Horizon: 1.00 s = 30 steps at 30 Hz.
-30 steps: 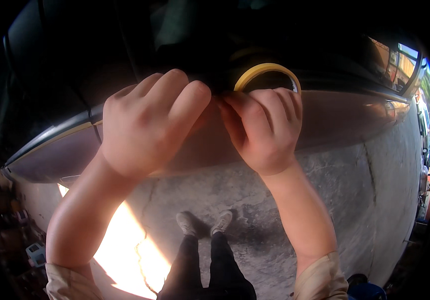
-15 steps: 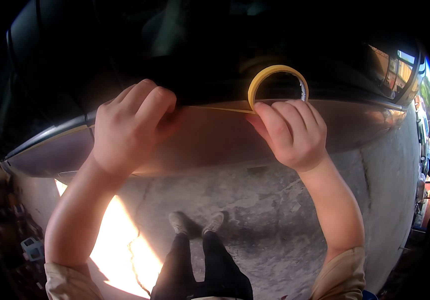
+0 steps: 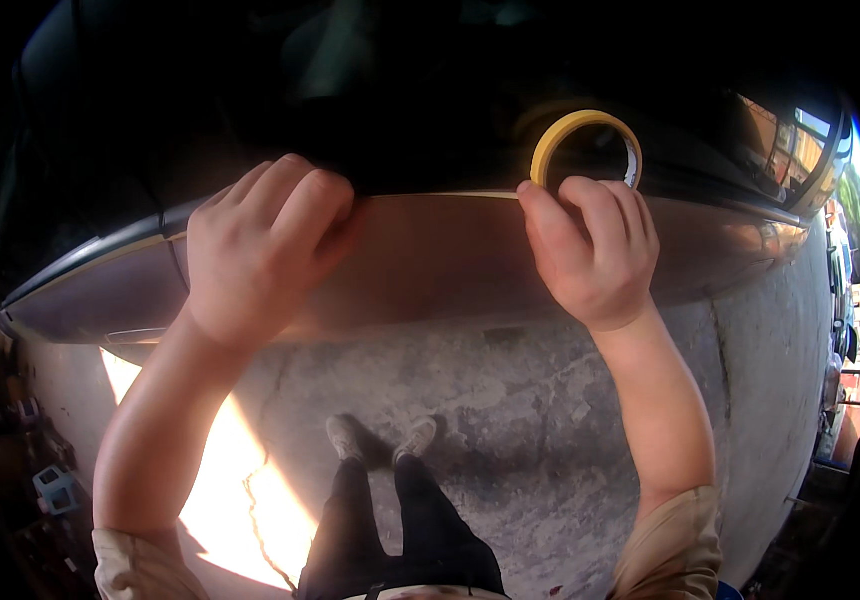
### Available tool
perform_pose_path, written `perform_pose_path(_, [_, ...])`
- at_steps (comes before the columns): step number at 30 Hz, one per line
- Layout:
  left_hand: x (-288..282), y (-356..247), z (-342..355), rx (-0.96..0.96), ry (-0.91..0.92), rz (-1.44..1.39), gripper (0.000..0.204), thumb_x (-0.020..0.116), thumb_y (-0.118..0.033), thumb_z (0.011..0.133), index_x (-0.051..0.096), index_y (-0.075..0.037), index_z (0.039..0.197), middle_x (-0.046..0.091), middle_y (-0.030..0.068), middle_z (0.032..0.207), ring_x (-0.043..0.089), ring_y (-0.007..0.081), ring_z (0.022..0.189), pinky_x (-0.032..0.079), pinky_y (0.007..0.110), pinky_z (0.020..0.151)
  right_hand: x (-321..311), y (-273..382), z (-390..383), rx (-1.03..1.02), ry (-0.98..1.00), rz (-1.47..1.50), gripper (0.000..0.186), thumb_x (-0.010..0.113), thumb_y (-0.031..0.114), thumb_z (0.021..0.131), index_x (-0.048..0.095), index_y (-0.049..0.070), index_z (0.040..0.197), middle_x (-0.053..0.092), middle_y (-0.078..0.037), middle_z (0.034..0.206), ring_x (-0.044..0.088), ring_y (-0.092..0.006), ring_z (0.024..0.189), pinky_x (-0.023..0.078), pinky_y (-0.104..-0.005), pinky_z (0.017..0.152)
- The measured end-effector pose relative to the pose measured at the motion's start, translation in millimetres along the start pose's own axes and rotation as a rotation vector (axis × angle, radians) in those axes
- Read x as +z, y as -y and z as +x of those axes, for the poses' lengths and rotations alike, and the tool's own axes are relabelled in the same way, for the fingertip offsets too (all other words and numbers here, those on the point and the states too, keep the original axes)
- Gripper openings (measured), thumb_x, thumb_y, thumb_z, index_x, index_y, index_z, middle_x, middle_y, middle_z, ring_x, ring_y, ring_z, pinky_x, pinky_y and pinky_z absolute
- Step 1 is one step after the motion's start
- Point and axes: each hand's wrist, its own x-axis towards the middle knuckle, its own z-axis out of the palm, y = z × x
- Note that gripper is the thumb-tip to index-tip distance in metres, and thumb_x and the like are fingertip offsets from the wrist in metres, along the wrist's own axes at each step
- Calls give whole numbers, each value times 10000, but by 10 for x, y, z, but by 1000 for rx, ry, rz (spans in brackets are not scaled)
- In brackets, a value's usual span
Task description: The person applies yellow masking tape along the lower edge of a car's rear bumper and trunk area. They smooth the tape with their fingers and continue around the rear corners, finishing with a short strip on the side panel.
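My right hand [image 3: 595, 255] grips a roll of yellow masking tape [image 3: 544, 155] by its lower part, the ring standing up above the fingers. From the roll a narrow tape strip [image 3: 450, 194] runs left, straight and taut, to my left hand [image 3: 265, 235]. That hand is closed with its knuckles up at the car's window line; its fingertips and thumb are mostly hidden. The strip lies along, or just over, the seam where the brownish car door panel [image 3: 430, 260] meets the dark window [image 3: 420, 110]. Whether it touches all along I cannot tell.
More yellowish tape [image 3: 130, 255] edges the trim left of my left hand. Below the car is a cracked concrete floor [image 3: 520, 400] with a bright sunlit patch [image 3: 240, 490]. A pale blue container [image 3: 55, 490] stands far left among dark clutter.
My right hand and the tape roll have moved right and slightly up. The strip between my hands is longer and now level with the window seam. My left hand stays nearly in place.
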Motion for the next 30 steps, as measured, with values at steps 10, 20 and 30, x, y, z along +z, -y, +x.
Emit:
perform_pose_path(10, [60,9,102,48,-36,7,323,919,18,783,628,-78,885,615,19,837,650,118,614,521,255,514,-175,154,249,258,135,79,169,849,36,831,744,114,939,602,-15,863,641,-189,725,545,-307,621])
perform_pose_path(20, [227,-77,216,160,-144,71,358,940,-14,725,643,-102,904,606,6,814,636,142,655,509,282,539,-200,214,303,276,136,115,199,859,-12,819,750,74,961,671,-56,904,691,-243,788,572,-336,690])
perform_pose_path(30, [321,-432,557,109,-41,167,296,775,-255,684,595,-145,891,515,15,796,608,199,697,503,354,589,-171,212,268,272,149,142,271,853,-19,781,776,86,1019,679,-53,978,704,-266,841,580,-352,733])
